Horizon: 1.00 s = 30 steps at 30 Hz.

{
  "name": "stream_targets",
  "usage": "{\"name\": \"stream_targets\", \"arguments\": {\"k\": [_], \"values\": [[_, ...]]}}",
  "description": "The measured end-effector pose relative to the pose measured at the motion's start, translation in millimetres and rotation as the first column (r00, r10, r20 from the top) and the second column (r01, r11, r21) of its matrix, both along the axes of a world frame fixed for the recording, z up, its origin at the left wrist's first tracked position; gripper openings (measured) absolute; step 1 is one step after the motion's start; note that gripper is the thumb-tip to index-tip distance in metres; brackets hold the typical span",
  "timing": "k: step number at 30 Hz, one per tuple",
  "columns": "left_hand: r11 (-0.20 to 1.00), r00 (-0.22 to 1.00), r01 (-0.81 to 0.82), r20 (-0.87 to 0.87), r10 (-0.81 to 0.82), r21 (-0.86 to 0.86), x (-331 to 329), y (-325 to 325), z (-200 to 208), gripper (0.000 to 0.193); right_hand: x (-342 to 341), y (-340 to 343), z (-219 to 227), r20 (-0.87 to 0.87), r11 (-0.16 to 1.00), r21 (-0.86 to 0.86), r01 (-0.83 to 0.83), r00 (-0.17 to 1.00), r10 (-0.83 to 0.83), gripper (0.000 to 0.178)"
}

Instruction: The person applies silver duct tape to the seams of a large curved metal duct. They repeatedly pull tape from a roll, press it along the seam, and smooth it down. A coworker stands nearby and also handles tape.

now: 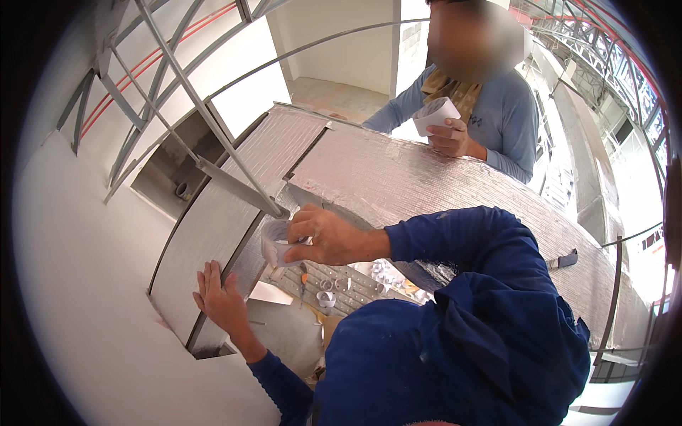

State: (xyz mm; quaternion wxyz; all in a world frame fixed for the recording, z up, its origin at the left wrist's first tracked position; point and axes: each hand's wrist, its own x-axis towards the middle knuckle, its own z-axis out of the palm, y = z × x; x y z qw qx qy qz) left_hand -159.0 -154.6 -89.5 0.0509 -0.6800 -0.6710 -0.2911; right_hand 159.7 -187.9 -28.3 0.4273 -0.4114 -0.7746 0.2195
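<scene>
My right hand [323, 238] grips a roll of wide, pale tape [273, 245], thumb and fingers round its rim. The roll is next to the open gap between foil-covered duct sections. My left hand [224, 305] lies with fingers spread against the edge of the left silver foil-faced duct [202, 248], beside a dark seam. Across the large foil-faced duct [398, 170], a co-worker [490, 106] in a light blue shirt holds another roll of tape [435, 116].
A thin metal rod [220, 135] hangs down to the duct by my right hand. A dark-handled tool [563, 260] lies on the duct at right. Below is a perforated metal platform [344, 287] with tape rings, an orange-handled tool [303, 280] and crumpled scraps [387, 273].
</scene>
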Motion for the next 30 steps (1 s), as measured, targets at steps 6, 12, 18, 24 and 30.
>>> {"name": "stream_targets", "arguments": {"k": [6,12,18,24,30], "values": [[0.999,1.0,-0.016,-0.001,0.016,0.035,-4,3,-8,0.045,-1,4,-4,-0.012,0.999,0.016,-0.032,0.999,0.032,0.032],[0.995,0.999,0.04,-0.001,-0.04,0.089,-7,0,-9,0.041,-4,1,-2,0.0,0.998,0.012,-0.058,0.998,0.058,0.033],[0.994,0.995,0.095,0.026,-0.097,0.06,-16,-2,-9,0.043,-2,1,-2,-0.001,0.999,0.024,-0.048,0.999,0.048,0.032],[0.987,0.986,0.159,0.042,-0.159,0.005,-25,-2,-3,0.048,-2,-4,-4,-0.008,0.997,0.065,-0.033,0.999,0.033,0.032],[0.973,0.961,0.23,0.148,-0.233,0.034,-34,-6,3,0.053,-2,-3,1,-0.017,0.988,0.152,-0.016,1.0,0.019,0.027]]}}
